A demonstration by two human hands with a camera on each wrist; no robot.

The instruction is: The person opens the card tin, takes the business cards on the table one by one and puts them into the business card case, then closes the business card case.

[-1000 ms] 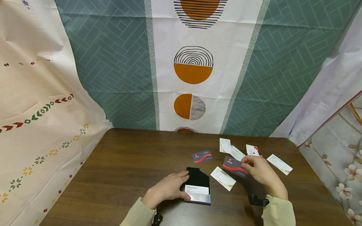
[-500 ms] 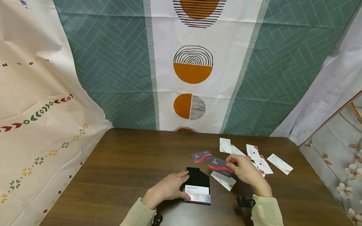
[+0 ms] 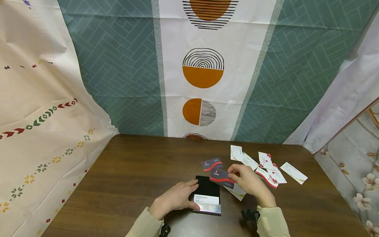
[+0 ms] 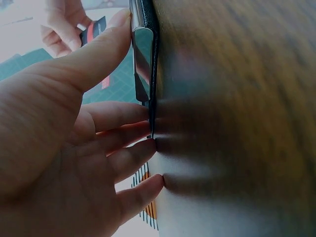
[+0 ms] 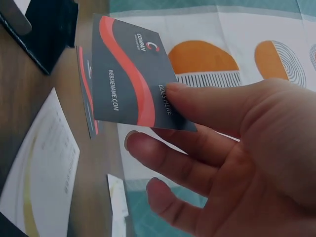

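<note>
My right hand (image 3: 248,180) pinches a dark grey business card (image 3: 221,178) with a red wave by its right end, thumb on its face. The card is tilted above the table, between the card case and a white card (image 3: 238,192) that it partly covers. My left hand (image 3: 179,198) rests along the left side of the open business card case (image 3: 207,207). Its thumb (image 4: 106,52) presses on the case's metal part and its extended fingers touch the black flap (image 3: 207,186) and the table. A white card (image 3: 206,199) shows in the case.
Another dark card (image 3: 211,164) lies behind the held one. Several white cards, including a red-edged card (image 3: 267,177) and a floral card (image 3: 265,160), lie scattered at the right. A lone white card (image 3: 293,172) is farther right. A patterned cloth (image 3: 203,79) hangs behind the wooden table (image 3: 142,158).
My right hand has carried the dark card leftward toward the case, uncovering the floral and red-edged cards. My left hand and the case have stayed in place.
</note>
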